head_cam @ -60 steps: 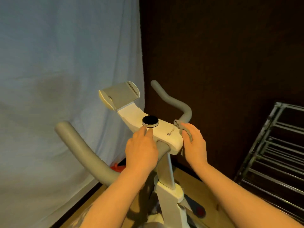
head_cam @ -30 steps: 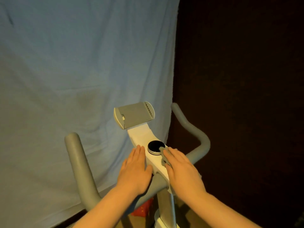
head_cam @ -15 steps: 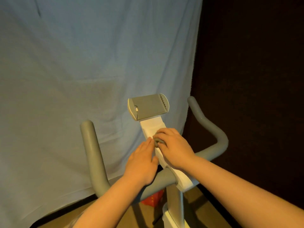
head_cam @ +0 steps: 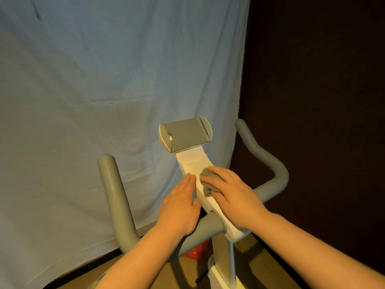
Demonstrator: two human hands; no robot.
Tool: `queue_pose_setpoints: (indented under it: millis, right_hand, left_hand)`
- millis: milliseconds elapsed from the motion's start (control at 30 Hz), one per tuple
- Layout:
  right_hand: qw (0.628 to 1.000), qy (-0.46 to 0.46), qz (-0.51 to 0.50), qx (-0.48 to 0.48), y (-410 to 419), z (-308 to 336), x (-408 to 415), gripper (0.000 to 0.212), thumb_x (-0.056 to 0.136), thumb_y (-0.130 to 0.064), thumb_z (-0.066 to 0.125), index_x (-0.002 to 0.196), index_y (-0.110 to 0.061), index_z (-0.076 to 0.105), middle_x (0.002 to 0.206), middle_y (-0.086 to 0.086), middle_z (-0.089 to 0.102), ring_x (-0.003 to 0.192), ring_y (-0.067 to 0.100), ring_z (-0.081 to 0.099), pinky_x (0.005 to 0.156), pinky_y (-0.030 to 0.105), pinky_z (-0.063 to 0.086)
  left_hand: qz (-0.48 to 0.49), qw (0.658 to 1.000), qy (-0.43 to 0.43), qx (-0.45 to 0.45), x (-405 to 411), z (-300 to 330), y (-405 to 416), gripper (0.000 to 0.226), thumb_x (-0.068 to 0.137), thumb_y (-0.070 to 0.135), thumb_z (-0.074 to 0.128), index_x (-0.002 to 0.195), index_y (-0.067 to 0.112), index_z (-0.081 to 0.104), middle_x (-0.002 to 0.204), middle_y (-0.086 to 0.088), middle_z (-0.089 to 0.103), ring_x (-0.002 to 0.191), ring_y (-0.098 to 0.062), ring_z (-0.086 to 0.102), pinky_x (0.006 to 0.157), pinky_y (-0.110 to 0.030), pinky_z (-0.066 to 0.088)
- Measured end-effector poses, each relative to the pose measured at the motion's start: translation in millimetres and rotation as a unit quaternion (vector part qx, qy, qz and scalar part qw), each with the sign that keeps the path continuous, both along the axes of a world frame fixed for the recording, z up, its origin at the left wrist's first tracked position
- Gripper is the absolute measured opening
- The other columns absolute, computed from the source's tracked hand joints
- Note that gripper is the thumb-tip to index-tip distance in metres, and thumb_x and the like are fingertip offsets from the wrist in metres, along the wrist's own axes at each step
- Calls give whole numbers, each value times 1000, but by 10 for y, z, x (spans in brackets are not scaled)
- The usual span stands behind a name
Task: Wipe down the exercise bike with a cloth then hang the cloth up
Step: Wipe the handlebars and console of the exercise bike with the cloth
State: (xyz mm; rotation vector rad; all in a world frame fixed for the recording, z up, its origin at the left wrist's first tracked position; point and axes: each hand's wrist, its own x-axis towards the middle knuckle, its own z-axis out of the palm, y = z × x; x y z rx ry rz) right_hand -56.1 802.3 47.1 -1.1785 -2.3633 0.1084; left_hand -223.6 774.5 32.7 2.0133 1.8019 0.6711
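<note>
The exercise bike's white console (head_cam: 193, 161) runs up to a grey tablet holder (head_cam: 185, 136), with grey handlebars curving up on the left (head_cam: 114, 195) and right (head_cam: 262, 159). My right hand (head_cam: 235, 197) holds a bunched grey cloth (head_cam: 207, 180) down on the console top, thumb and fingers around it. The round knob is hidden under this hand and the cloth. My left hand (head_cam: 181, 207) lies flat with straight fingers against the console's left edge, just beside the cloth.
A pale blue sheet (head_cam: 104, 80) hangs behind the bike, and a dark wall (head_cam: 312, 80) fills the right side. The white stem (head_cam: 223, 253) drops to a brown floor, where a red object (head_cam: 195, 250) lies behind it.
My right hand carried the cloth from the console's right edge over the knob and up the top, then drew back slightly. My view swung left, so the metal rack is out of sight.
</note>
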Motion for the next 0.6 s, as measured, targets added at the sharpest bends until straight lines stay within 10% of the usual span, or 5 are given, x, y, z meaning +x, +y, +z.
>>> queue_pose_setpoints:
  millis: [167, 367, 600]
  right_hand:
    - [998, 43, -40, -26, -379, -64, 294, 36, 101, -32, 44, 132, -49, 46, 138, -38, 24, 124, -21, 16, 92, -1, 21]
    - [963, 132, -233, -8, -331, -194, 113, 31, 98, -23, 46, 123, -33, 63, 140, -15, 48, 127, 5, 40, 98, 24, 34]
    - [998, 32, -25, 40, -778, -284, -17, 38, 88, -30, 48, 123, -31, 64, 138, -13, 53, 130, 8, 44, 113, 29, 26]
  left_hand:
    - [-1, 1000, -9, -8, -9, -18, 15, 64, 102, 31, 37, 154, 30, 1, 161, 12, -1, 148, -12, 10, 120, -33, 17]
    - [3, 1000, -16, 17, -20, 21, -39, 56, 101, 23, 40, 153, 23, 19, 160, 4, 19, 144, -18, 24, 114, -32, 24]
    - [-27, 984, 139, 112, -206, 122, -428, 40, 99, 24, 38, 138, 26, 47, 136, 3, 54, 121, -20, 50, 103, -30, 31]
